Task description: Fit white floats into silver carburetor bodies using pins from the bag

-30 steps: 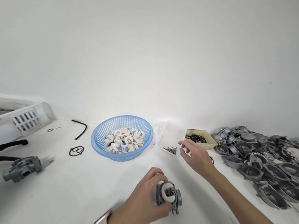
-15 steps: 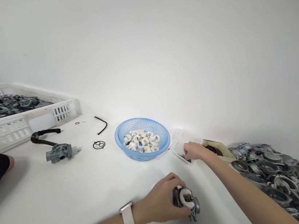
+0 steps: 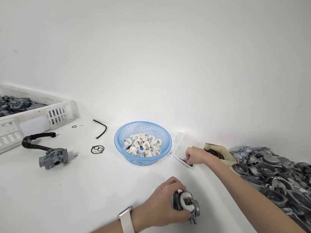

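Note:
My left hand [image 3: 165,203], with a white watch on its wrist, is wrapped round a grey metal carburetor body [image 3: 196,208] with a white C-shaped float [image 3: 183,201] on top. My right hand [image 3: 196,155] reaches into a small clear tray [image 3: 179,148] of thin pins, its fingers pinched together; what they hold is too small to make out. Left of that tray stands a blue basket [image 3: 119,148] of white floats [image 3: 144,144]. A cream container [image 3: 227,154] with dark thin parts lies just right of my right hand.
At the left are a second carburetor body [image 3: 53,158], a black bracket [image 3: 34,142], black rings [image 3: 97,149] and a bent black tube [image 3: 104,129]. A white crate [image 3: 33,123] of metal parts stands behind. Metal bowls [image 3: 278,176] are heaped at the right.
The view has shifted slightly, so most things appear further left. The dark sleeve and fingertip at the left edge have gone from view. Both my hands keep nearly the same places.

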Motion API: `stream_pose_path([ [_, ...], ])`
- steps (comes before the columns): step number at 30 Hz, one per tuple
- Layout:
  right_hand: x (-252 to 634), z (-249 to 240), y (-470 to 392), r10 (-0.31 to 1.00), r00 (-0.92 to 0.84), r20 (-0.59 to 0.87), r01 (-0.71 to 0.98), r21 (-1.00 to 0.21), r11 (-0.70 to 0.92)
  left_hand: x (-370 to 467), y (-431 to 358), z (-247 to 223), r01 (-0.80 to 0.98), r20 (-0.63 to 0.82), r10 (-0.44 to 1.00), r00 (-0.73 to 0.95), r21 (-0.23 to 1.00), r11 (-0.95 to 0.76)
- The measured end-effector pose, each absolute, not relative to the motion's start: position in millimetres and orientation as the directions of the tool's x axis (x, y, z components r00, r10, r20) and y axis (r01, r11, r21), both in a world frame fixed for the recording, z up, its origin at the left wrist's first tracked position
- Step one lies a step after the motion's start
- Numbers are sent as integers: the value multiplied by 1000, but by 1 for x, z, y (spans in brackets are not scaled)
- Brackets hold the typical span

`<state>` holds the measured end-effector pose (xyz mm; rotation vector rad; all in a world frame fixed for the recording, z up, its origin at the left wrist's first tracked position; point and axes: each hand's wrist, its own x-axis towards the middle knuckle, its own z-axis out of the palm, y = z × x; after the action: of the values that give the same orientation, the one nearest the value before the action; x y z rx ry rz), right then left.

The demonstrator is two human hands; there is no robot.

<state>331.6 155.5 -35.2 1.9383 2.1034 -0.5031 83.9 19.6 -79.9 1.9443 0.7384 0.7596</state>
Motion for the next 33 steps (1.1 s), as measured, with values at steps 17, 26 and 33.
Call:
stream_pose_path([
  [17,332,-49,26,958,-195,-210,428,-897,-110,84,17,-76,216,182,745,642,890,-403],
  [26,305,-70,-12,939,-163,-302,75,-953,-293,86,17,-78,220,237,727,644,853,-473],
  [33,305,-69,-15,918,-170,-357,23,-933,-359,88,12,-75,302,243,723,647,789,-535],
])
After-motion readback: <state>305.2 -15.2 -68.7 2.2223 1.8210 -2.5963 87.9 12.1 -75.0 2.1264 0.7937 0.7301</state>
